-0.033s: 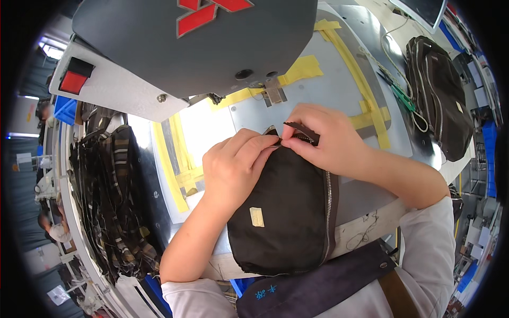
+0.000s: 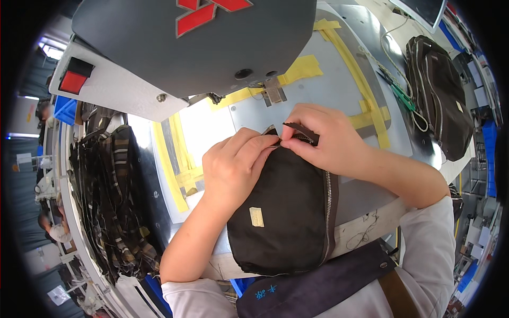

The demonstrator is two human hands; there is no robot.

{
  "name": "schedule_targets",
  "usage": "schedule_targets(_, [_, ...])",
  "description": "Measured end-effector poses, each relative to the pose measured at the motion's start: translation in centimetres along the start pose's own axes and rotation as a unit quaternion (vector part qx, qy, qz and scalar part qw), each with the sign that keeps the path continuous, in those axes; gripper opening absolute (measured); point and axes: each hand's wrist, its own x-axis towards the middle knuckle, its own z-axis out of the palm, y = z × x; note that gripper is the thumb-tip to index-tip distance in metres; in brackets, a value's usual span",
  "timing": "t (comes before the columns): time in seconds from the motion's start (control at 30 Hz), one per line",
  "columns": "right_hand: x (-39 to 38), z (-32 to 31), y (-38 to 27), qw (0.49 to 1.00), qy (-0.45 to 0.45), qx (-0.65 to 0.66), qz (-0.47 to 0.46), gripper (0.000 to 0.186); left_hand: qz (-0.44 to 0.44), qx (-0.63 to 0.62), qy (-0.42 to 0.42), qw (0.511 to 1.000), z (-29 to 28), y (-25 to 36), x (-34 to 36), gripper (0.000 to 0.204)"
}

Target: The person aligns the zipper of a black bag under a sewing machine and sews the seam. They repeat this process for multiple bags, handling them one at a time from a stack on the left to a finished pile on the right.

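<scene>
A dark brown fabric bag piece (image 2: 286,212) lies in front of me, its narrow top end pointing away. Down its right side runs a metal zipper (image 2: 330,212), and a small pale label (image 2: 256,217) is stuck on its face. My left hand (image 2: 233,164) pinches the top edge of the piece between thumb and fingers. Close beside it, almost fingertip to fingertip, my right hand (image 2: 323,138) is closed on the same top end, where a dark zipper tape end (image 2: 302,131) curls up past the fingers. The exact pinch points are partly hidden.
Ahead stands a large grey sewing machine head (image 2: 196,47) over a plate with yellow tape (image 2: 366,79). At left hangs a pile of dark and plaid fabric pieces (image 2: 114,201). On the right lie another zippered bag piece (image 2: 440,100) and green-handled thread snips (image 2: 403,98).
</scene>
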Motion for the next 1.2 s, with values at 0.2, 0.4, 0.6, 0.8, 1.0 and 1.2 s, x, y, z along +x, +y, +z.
schedule_targets(0.2, [0.6,-0.1,0.5,0.984,-0.031,0.128,0.117,0.022,-0.034,-0.078,-0.049,0.995,-0.3,0.5,0.1,0.016])
schedule_targets(0.4, [1.3,-0.6,0.5,0.961,-0.105,0.130,0.220,0.024,-0.125,-0.228,-0.065,0.963,-0.2,0.4,0.4,0.011])
schedule_targets(0.6, [0.7,-1.3,0.8,0.965,-0.123,0.157,0.171,0.022,-0.316,-0.244,-0.191,0.897,-1.5,0.6,0.8,0.013])
schedule_targets(0.8, [1.0,-1.4,0.1,0.958,-0.125,0.146,0.213,0.020,-0.170,-0.243,-0.057,0.953,-0.6,0.5,0.1,0.011])
schedule_targets(1.0, [0.0,-0.1,-0.1,0.983,-0.022,0.108,0.145,0.018,-0.204,-0.212,-0.056,0.954,-0.5,0.5,0.3,0.011])
schedule_targets(1.2, [-0.4,0.0,0.2,0.999,0.049,0.008,-0.012,0.006,-0.206,-0.218,-0.072,0.951,-0.7,0.2,0.3,0.011])
